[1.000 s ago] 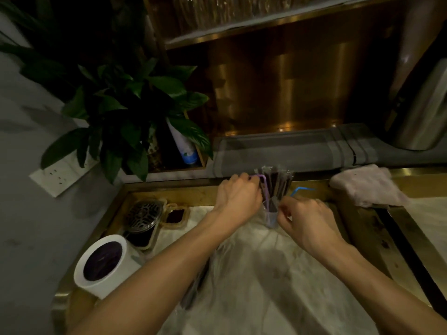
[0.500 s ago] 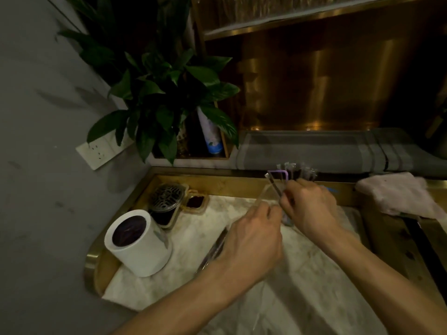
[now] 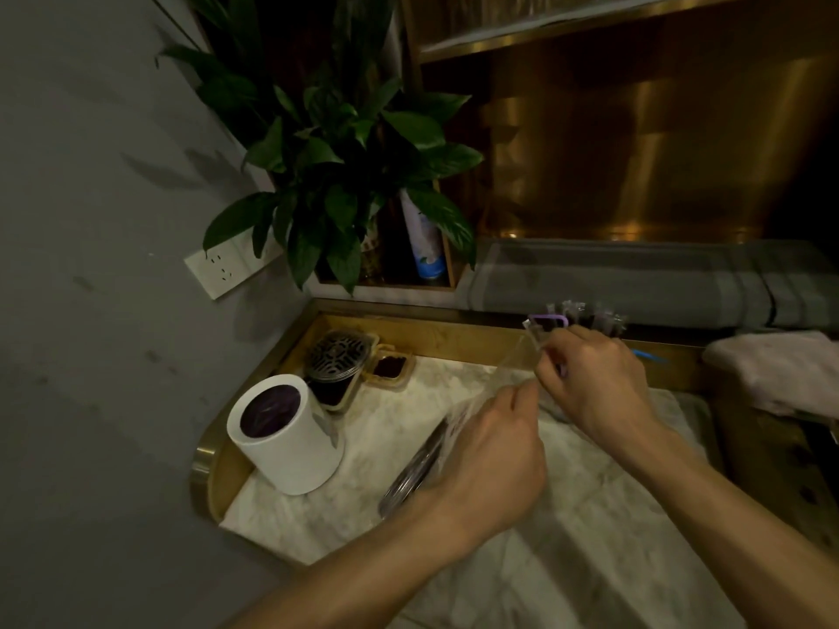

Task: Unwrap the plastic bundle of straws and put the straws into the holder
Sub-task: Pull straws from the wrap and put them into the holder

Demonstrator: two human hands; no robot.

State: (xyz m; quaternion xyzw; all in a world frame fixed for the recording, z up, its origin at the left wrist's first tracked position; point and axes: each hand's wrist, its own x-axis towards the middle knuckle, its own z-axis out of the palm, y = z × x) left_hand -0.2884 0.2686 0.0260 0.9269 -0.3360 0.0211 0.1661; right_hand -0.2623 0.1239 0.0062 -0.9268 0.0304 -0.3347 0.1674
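A clear plastic bundle of dark straws lies slanted over the marble counter. My left hand grips its middle. My right hand pinches the loose upper end of the clear wrap and holds it taut. Behind my right hand stands the straw holder, mostly hidden; only the wrapped straw tops and a bent purple straw show above my fingers. A blue straw lies to the right of the holder.
A white cylinder with a dark inside stands at the left. Behind it are a round metal grate and a small dish. A plant fills the corner. A pink cloth lies at the right, a grey towel behind.
My left hand left the holder, came down and took hold of the bundle. My right hand rose to pinch the wrap's upper end. The view swung left.
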